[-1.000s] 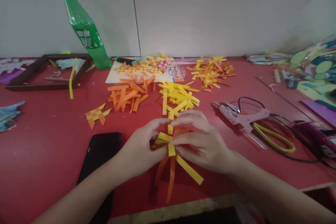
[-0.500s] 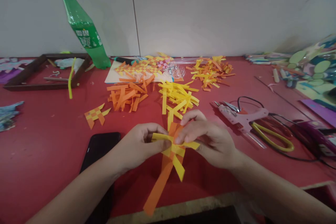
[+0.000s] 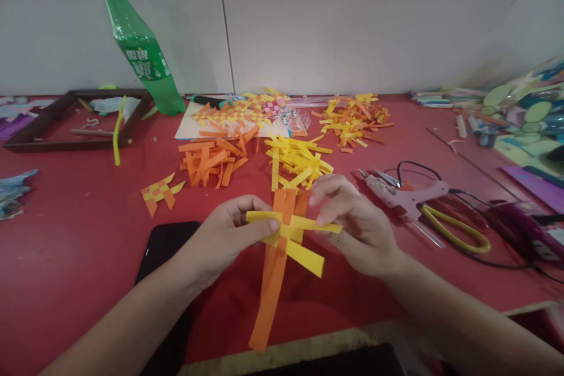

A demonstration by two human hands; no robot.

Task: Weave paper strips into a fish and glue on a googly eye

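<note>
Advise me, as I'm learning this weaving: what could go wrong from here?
The interlaced strips, long ends sticking out, could work loose if the left hand eases its grip.

The pink glue gun lies to the right of the right hand; a wide swing might knock it, and the pictures don't show whether it is hot.

The left forearm partly covers the phone in this view, so the phone may get nudged.

Red table point(image 3: 79, 264) against pale wall point(image 3: 352, 23)
</note>
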